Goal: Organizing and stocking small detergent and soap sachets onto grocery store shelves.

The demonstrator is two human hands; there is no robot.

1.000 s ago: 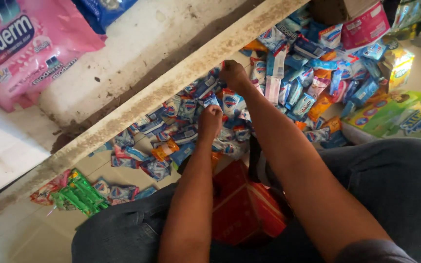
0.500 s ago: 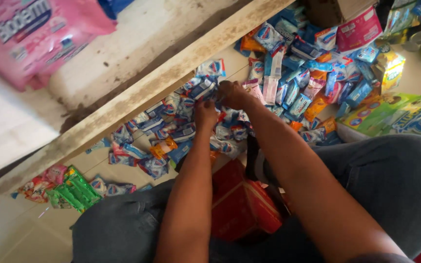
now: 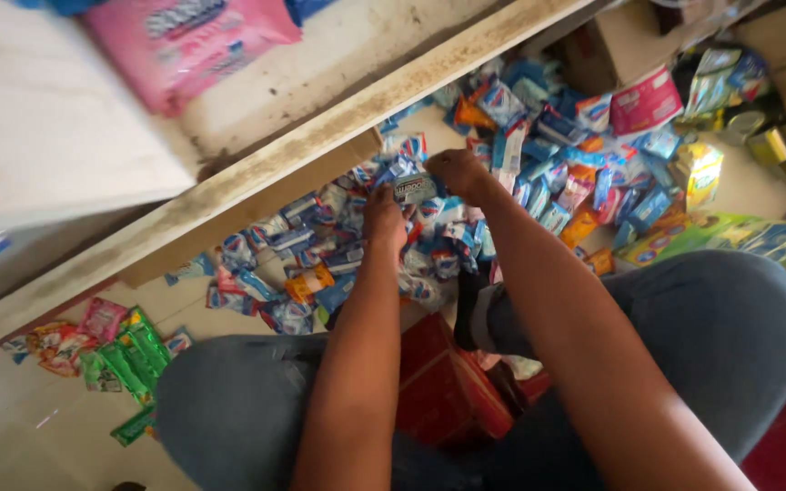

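Head camera looks down over the person's knees at a floor (image 3: 20, 427) strewn with small sachets. Both hands meet above the blue-and-white sachet pile (image 3: 338, 245), holding one small grey-and-white sachet (image 3: 414, 188) between them. The left hand (image 3: 384, 218) pinches the sachet's near-left end, fingers curled around it. The right hand (image 3: 456, 172) is closed on the far-right end. The sachet's long axis runs roughly left to right between the two hands, lifted just clear of the pile, so neither hand is nearer; each holds one end. A red box (image 3: 448, 391) sits between the knees, below the forearms. Green sachets (image 3: 134, 350) lie well apart to the left, and a pink pack (image 3: 193, 41) rests beyond the wooden ledge (image 3: 256, 182).
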